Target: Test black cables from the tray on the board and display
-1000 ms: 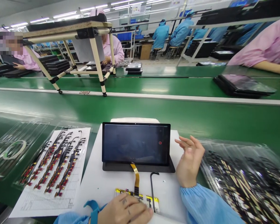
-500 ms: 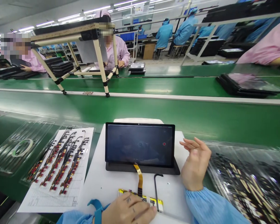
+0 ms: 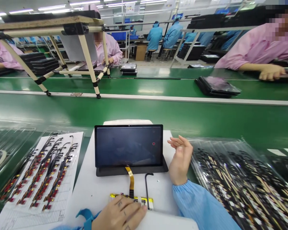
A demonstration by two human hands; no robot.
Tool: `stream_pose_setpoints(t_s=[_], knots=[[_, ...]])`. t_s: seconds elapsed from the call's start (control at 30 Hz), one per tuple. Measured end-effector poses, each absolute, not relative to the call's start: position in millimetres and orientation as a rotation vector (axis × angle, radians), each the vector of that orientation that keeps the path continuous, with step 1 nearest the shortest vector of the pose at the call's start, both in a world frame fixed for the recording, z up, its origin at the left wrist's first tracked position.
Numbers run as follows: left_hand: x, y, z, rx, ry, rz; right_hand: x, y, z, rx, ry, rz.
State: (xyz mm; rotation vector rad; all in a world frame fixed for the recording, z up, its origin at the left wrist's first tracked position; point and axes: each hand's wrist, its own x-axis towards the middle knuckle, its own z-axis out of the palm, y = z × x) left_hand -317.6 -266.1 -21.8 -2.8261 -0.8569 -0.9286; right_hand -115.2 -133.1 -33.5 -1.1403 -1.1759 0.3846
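Observation:
A tablet screen (image 3: 129, 146), dark and lit with a small red dot, leans upright on a black stand over a white work surface (image 3: 86, 185). A gold flex cable (image 3: 130, 180) runs down from it to a yellow-edged circuit board and battery assembly (image 3: 148, 202). A thin black cable (image 3: 147, 188) lies beside it. My left hand (image 3: 121, 212) rests flat with fingers stretched over the assembly and the edge of a pale silver panel (image 3: 170, 221), partly hiding both. My right hand (image 3: 181, 159) hovers by the screen's right edge, fingers apart, holding nothing.
Flex cables with red parts (image 3: 50, 172) lie on a printed sheet at left. Clear trays of dark cables (image 3: 225, 179) stand at right. Beyond the green bench are a pipe-frame rack (image 3: 87, 60), stacked black panels (image 3: 217, 86) and several people in pink and blue workwear.
The camera has turned right, so the scene has slid left. Both hands keep nearly the same place by the tablet. More of the silver panel and the person at right shows.

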Motion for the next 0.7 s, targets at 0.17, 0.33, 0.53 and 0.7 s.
stream_pose_setpoints(t_s=[0.17,0.33,0.53,0.7], knots=[[-316,-263,-13,-2.802,-0.868,-0.953,-120,-134,-28,-1.144,-1.186,0.364],[-316,-263,-9,-2.812,-0.897,-0.999,-123,-134,-24,-1.139,-1.209,0.331],[-319,-267,-15,-2.904,-0.885,-0.877,-120,-135,-26,-1.128,-1.286,0.254],[-319,-268,-20,-2.891,-0.870,-0.843,-114,-135,-36,-1.082,-1.476,0.121]])
